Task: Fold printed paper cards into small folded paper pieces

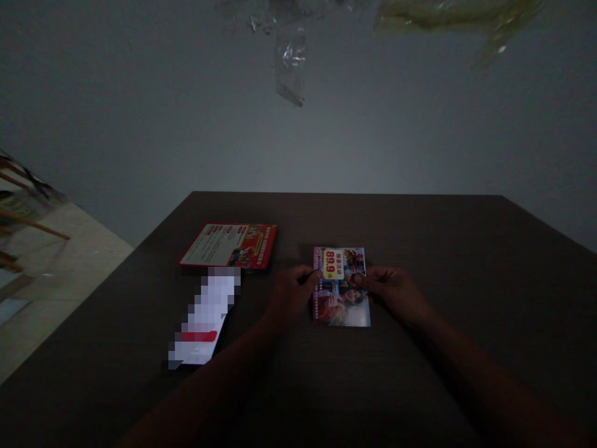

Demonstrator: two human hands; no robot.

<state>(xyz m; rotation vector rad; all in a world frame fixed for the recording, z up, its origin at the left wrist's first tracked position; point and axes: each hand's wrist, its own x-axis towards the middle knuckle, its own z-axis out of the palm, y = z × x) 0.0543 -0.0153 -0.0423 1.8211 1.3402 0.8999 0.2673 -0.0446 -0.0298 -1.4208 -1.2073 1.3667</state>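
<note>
Between my two hands is a colourful printed leaflet, turned sideways, with a yellow patch reading 89.9. My left hand pinches its left edge, thumb on top. On the opposite edge my right hand grips it the same way, its thumb over the print. The fingers under the leaflet are hidden. To the left of my left hand lies a lit phone, its screen partly blurred out. Beyond the phone, a stack of red and white printed flyers rests on the table.
The dark wooden table stands near a grey wall. Clear plastic and yellowish tape hang on the wall above. At the far left, wooden chair parts show over a pale tiled floor.
</note>
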